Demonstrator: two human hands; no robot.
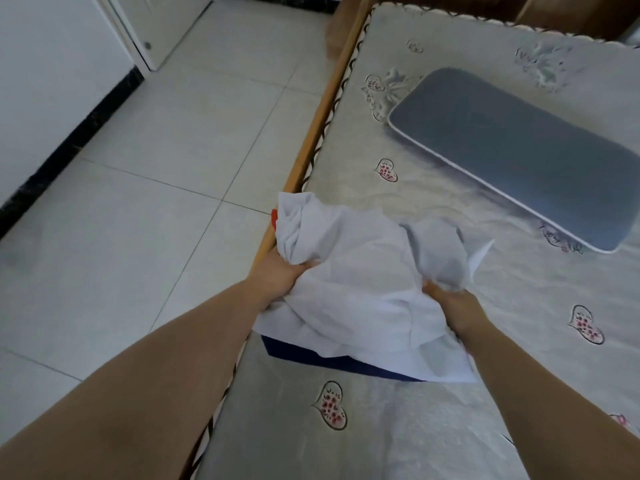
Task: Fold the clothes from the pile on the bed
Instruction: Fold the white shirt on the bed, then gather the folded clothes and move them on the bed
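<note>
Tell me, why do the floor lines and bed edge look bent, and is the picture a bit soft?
Head view: the wide-angle lens bows the floor tiles and the bed frame; daylight is soft and even, without hard shadows; the white garment looks washed out, and the picture is slightly soft throughout.

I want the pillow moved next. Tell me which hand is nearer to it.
Right. The right hand grips the white garment just below the grey pillow's near corner; the left hand holds the garment's far side by the bed edge.
</note>
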